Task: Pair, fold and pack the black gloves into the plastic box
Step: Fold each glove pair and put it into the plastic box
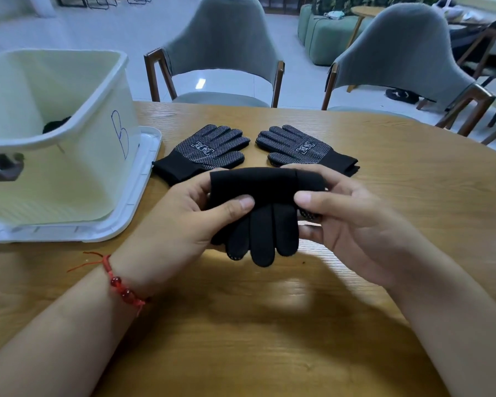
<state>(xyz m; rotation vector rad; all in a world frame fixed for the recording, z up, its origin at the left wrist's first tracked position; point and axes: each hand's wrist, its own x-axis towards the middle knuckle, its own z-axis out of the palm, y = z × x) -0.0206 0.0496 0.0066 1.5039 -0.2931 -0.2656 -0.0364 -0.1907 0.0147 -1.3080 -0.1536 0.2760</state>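
Above the table's middle I hold a stacked pair of black gloves (262,213), cuff folded over on top, fingers hanging toward me. My left hand (181,219) pinches its left side with the thumb on top. My right hand (352,219) pinches the right side the same way. Behind them two more black dotted gloves lie flat on the wooden table (269,325): one to the left (205,151), one to the right (301,149). The translucent plastic box (78,167) stands at the left, marked with a blue B, with something black (55,126) inside.
The box rests on its white lid (138,196). Two grey chairs (224,50) (398,55) stand at the table's far edge. A red bead bracelet is on my left wrist.
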